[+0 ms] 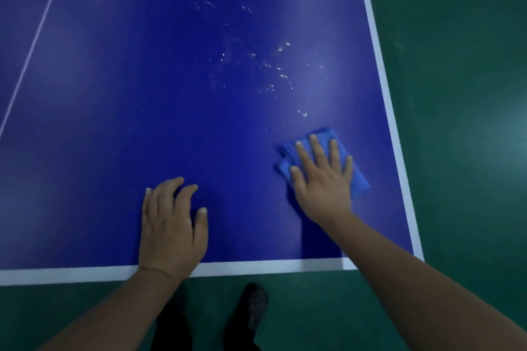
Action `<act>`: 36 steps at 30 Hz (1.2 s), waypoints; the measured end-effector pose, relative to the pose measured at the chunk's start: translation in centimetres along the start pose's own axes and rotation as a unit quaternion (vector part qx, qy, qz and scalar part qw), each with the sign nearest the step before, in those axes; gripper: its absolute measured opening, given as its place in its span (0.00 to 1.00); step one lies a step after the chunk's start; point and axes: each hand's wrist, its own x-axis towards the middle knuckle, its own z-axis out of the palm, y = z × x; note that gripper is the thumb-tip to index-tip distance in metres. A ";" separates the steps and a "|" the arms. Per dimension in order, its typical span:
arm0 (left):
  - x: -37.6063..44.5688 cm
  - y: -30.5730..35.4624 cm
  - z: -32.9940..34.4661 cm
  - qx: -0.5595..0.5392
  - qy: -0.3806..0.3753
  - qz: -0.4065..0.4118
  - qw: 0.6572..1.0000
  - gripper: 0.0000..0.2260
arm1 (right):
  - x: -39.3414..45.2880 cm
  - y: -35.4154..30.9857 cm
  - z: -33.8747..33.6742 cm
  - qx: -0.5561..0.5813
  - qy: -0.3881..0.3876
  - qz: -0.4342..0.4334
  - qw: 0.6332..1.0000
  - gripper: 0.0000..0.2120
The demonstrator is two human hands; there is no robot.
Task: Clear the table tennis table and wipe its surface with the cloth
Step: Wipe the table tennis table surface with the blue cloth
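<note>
A person stood at the near end of a blue table tennis table (119,100), seen from a camera on their head looking down. In the lower right of the frame, the right hand (322,179) lay flat with straight, spread fingers on a folded blue cloth (358,177), pressing it against the surface rather than gripping it, which suits wiping. The cloth sat near the table's right white edge line (379,65) and close to the near corner. In the lower centre, the left hand (171,225) rested on the table just inside the near white edge line (71,272), fingers loosely bent and holding nothing; it probably served to brace the body while leaning in. Above the cloth, toward the centre and upper right of the frame, pale droplets or specks (271,71) were scattered over the blue, so that patch seemingly had yet to be wiped. No bats or balls showed on the visible part. A dark shoe (255,305) stood on the green floor (462,94) at the bottom.
</note>
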 end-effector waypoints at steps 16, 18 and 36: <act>6.7 -6.6 -2.5 0.042 0.052 -0.085 0.994 0.26 | 7.2 -25.4 1.1 0.075 -0.025 -0.077 0.994 0.27; 6.8 -6.7 -2.4 0.045 0.040 -0.089 0.994 0.27 | 10.8 -28.1 0.5 0.082 -0.032 -0.093 0.992 0.27; 7.1 -7.0 -2.4 0.073 -0.006 -0.066 0.995 0.27 | 19.2 -10.5 -3.2 0.058 0.054 0.170 0.982 0.27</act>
